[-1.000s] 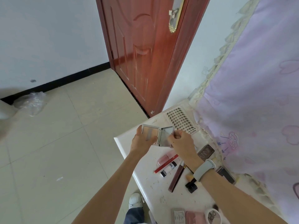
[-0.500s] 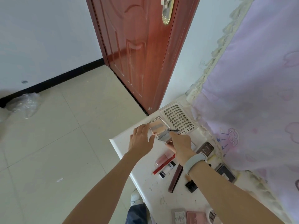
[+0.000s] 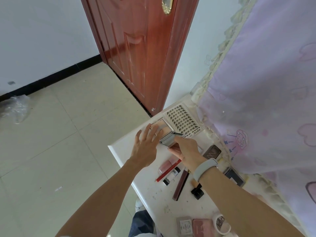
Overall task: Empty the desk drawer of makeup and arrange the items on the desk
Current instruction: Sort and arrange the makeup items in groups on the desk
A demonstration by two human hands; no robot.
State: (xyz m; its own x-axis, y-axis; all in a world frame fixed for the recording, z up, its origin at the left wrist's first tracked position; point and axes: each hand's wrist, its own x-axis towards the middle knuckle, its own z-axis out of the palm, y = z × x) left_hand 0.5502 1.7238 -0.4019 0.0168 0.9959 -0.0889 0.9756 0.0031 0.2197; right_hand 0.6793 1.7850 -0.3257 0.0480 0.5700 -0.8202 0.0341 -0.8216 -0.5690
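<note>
Compact (image 3: 165, 130) is now down flat near the tabletop (image 3: 126, 149) far corner, beside the lash card (image 3: 183, 123), not much room there. Left hand (image 3: 145, 147) flat, fingers spread; right hand (image 3: 187, 151) grip pinching its lid edge.

Showing on tabletop (image 3: 150, 190): one open powder compact (image 3: 164, 129), one lash tray (image 3: 183, 123), one pink gloss tube (image 3: 166, 165), one red pencil (image 3: 168, 172), one black-and-white tube (image 3: 171, 176), one maroon tube (image 3: 180, 184), two dark palettes (image 3: 212, 151) (image 3: 235, 176), one tape roll (image 3: 221, 224). Two hands (image 3: 145, 144) (image 3: 187, 149) showing.
</note>
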